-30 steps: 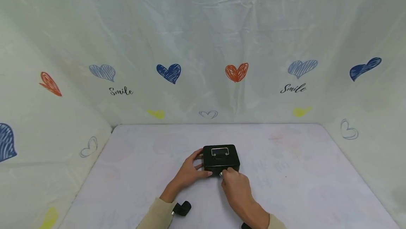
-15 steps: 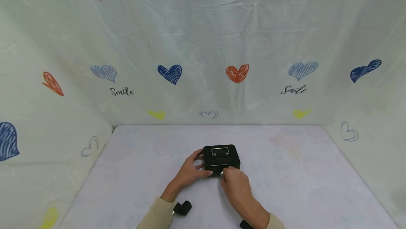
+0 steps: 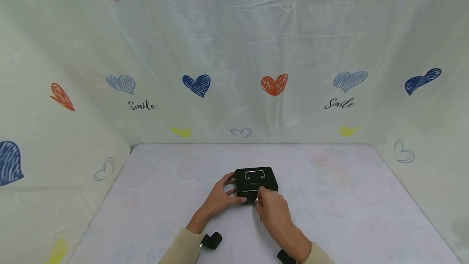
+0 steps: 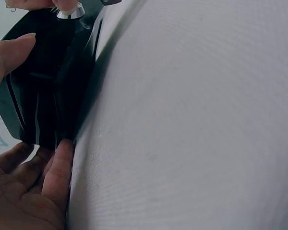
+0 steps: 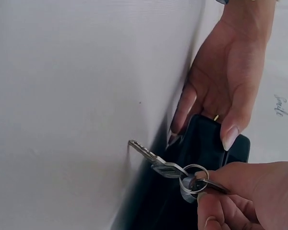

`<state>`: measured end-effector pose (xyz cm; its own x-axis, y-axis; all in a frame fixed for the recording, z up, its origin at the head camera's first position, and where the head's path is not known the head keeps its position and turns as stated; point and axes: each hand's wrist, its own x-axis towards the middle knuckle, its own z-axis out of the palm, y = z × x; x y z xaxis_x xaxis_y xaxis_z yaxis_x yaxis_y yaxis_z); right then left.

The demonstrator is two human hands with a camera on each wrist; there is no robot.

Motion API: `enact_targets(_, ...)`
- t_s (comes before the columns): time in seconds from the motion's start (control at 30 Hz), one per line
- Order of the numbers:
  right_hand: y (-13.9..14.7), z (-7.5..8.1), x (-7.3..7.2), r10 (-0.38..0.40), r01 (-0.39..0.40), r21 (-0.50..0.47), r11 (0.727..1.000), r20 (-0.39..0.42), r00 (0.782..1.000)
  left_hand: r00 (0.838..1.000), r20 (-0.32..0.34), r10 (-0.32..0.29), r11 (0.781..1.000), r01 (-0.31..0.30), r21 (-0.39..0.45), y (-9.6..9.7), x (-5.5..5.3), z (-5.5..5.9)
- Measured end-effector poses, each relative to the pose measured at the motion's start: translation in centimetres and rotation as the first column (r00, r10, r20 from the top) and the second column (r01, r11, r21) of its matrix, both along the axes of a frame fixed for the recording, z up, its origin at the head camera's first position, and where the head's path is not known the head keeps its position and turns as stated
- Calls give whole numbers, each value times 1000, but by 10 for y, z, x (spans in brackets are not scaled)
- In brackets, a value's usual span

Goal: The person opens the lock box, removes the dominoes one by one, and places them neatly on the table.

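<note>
A black cash box with a metal carrying handle stands on the white table, its lid down. My left hand grips the box's left side, thumb at the front and fingers along the side. At the front, my right hand pinches a key at the silver lock cylinder. The key's tip is hidden, apparently inside the lock. A split ring joins it to a second key, which hangs loose with its blade pointing away from the box.
The white table spreads around the box. Behind and beside it hang pale sheets printed with hearts and "Smile". Black wrist camera mounts sit by the sleeves.
My right hand has turned slightly at the lock, its knuckles rising a little against the box front. The left hand and the box stay in place.
</note>
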<state>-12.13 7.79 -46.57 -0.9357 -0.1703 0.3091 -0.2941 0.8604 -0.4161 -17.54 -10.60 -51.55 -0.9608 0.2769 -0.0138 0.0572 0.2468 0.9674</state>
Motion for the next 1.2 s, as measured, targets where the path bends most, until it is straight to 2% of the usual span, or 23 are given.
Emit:
enact_targets(0.23, 2, -5, 4, -11, 12, 58, 998, -17, 1000, 1000, -24, -8, 1000, 8, -13, 0, 0, -1)
enact_targets(0.47, 8, -7, 12, -34, 36, 119, 992, -13, 999, 1000, -7, -19, 1000, 18, -20, -1, -3, -4)
enact_targets(0.67, 11, -12, 13, -52, 53, 131, 990, -9, 999, 1000, -1, -26, 999, 26, -23, -3, -3, -2)
enact_targets(1.03, 9, -19, 12, -11, 19, 147, 989, -58, 998, 1000, 3, -31, 999, 31, -9, -2, -1, -5)
enact_targets(1.2, 9, -20, 11, -7, 15, 169, 986, -47, 999, 999, 1, -34, 999, 34, -14, -2, 1, -4)
